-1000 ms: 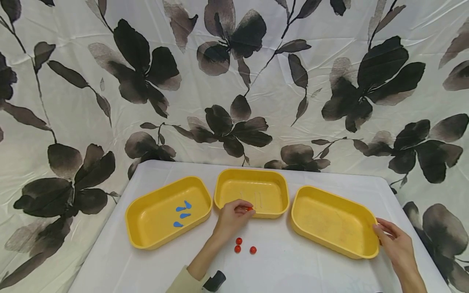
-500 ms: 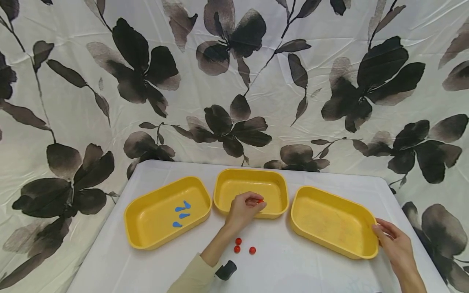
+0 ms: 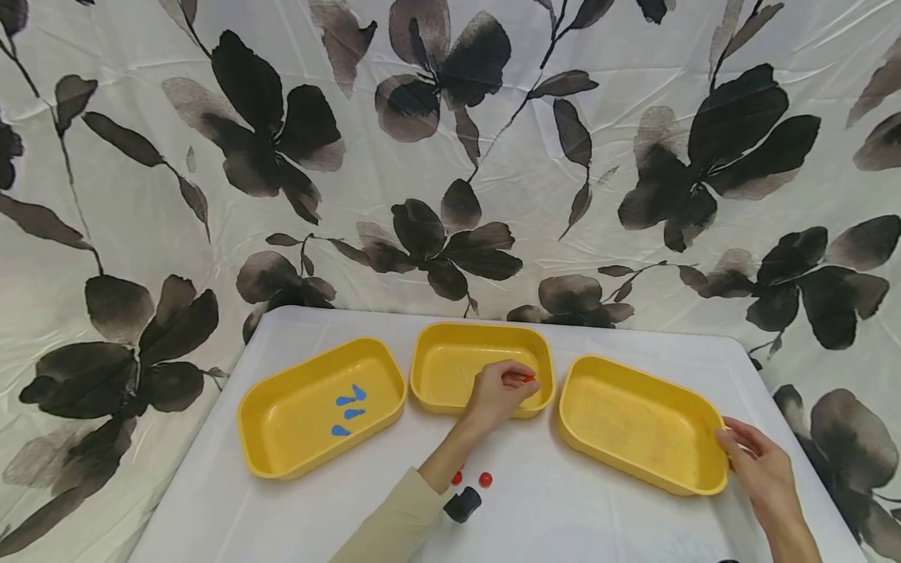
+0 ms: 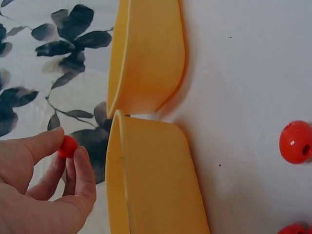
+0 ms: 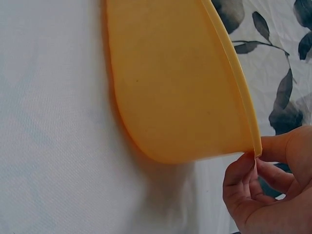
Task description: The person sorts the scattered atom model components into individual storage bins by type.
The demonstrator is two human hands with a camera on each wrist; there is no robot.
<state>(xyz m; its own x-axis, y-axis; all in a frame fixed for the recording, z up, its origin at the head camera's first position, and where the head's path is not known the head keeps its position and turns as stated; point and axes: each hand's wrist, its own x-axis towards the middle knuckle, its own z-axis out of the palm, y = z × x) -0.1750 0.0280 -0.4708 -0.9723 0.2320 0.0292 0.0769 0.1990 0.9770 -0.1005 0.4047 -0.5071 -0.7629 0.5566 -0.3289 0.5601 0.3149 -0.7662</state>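
My left hand pinches a red bead between thumb and fingertips, above the right part of the middle yellow tray. More red beads lie on the table in front of that tray, partly hidden behind my left forearm; one in the left wrist view shows a dark hole. At the right, my right hand grips the outer end of the right yellow tray. In the right wrist view its thumb and fingers pinch the tray's rim.
A left yellow tray holds several blue drop-shaped pieces. Thin clear strips, partly hidden by the hand, lie in the middle tray. The trays stand on a white-covered table before a floral cloth.
My left hand has moved to the right over the middle tray, carrying the red bead. Its forearm now covers part of the loose beads. The right hand stays on the right tray's end.
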